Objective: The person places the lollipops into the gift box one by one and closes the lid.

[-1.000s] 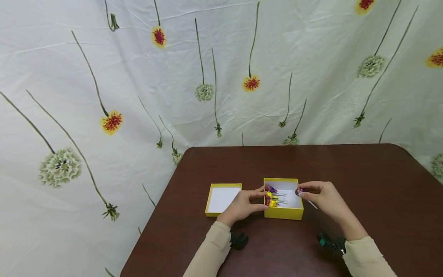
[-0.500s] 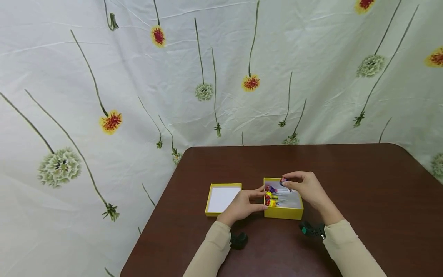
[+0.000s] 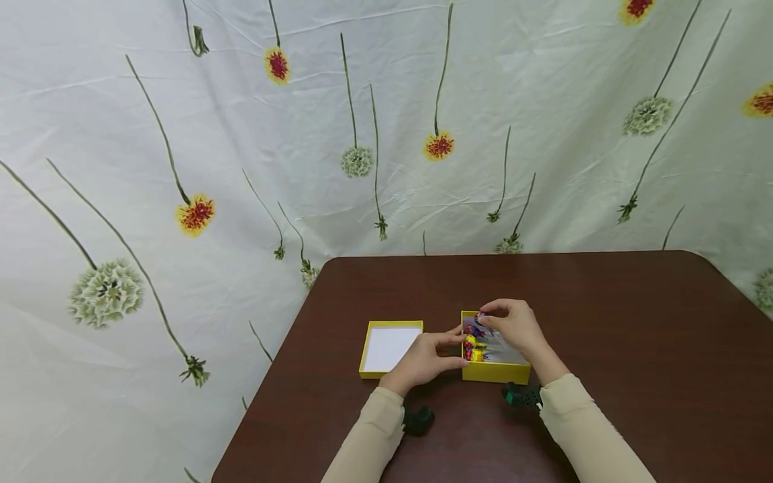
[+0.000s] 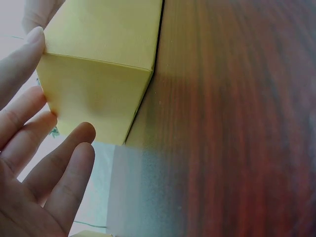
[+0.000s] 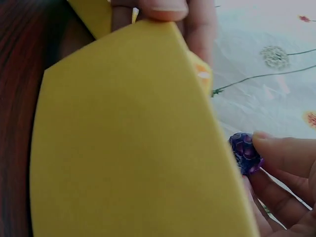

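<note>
A yellow box [image 3: 495, 373] with a white inside stands uncovered on the table. At its left end lie several wrapped lollipops [image 3: 474, 353], yellow, red and purple, their sticks partly hidden. My left hand [image 3: 421, 360] rests against the box's left end, thumb at the near corner; in the left wrist view its fingers [image 4: 29, 140] look fairly straight. Over the far left part of the box, my right hand [image 3: 513, 326] pinches a lollipop between thumb and fingers. The right wrist view shows that lollipop's purple-blue wrapper [image 5: 245, 153]; its stick is hidden.
Left of the box lies a yellow-rimmed white box lid [image 3: 392, 347], partly behind my left hand. The dark brown table [image 3: 634, 335] has rounded far corners. Behind it hangs a pale cloth [image 3: 302, 134] printed with flowers.
My right hand has carried the lollipop leftward, from the box's right edge to above its far left part. The left hand and the box have stayed put.
</note>
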Demonstrator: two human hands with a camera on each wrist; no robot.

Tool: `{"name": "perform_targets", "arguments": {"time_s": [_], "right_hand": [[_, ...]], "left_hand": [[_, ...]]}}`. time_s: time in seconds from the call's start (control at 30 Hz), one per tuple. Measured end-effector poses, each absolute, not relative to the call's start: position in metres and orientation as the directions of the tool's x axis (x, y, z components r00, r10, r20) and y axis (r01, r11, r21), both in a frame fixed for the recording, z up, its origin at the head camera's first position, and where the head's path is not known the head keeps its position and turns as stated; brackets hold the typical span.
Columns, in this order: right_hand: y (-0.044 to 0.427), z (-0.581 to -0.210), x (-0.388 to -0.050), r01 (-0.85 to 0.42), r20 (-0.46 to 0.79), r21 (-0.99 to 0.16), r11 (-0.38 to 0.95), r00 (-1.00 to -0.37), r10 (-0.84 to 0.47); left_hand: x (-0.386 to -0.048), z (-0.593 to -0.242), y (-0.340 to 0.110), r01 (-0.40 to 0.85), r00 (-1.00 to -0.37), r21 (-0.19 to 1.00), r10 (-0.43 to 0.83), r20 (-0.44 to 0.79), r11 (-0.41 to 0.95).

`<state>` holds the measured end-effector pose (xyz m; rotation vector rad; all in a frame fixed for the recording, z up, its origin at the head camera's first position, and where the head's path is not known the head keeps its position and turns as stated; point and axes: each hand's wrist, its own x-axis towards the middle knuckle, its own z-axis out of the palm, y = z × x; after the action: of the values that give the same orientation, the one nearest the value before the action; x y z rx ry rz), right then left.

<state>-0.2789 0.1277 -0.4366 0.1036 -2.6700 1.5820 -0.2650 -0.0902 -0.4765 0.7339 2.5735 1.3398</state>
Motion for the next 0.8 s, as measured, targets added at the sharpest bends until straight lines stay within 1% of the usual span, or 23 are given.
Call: {"name": "perform_targets", "arguments": {"time_s": [0.37,0.57,0.8], "right_hand": [[0.116,-0.450,-0.283,-0.037,0.067,-0.887,0.461,-0.997,0.047],[0.110,-0.454,-0.284,-0.018,0.055,-0.887,0.461,-0.996,0.066],[0.104,-0.453,-0.286,-0.039,0.093,-0.861,0.507,-0.992,0.081]], "left_hand": [[-0.265,-0.476,-0.089,0.370,-0.857,0.808,0.504,0.107,0.458],[-0.264,-0.477,-0.090,0.371,-0.856,0.809,0.506,0.108,0.456],[-0.265,-0.476,-0.092,0.369,-0.857,0.808,0.504,0.104,0.460]]}}
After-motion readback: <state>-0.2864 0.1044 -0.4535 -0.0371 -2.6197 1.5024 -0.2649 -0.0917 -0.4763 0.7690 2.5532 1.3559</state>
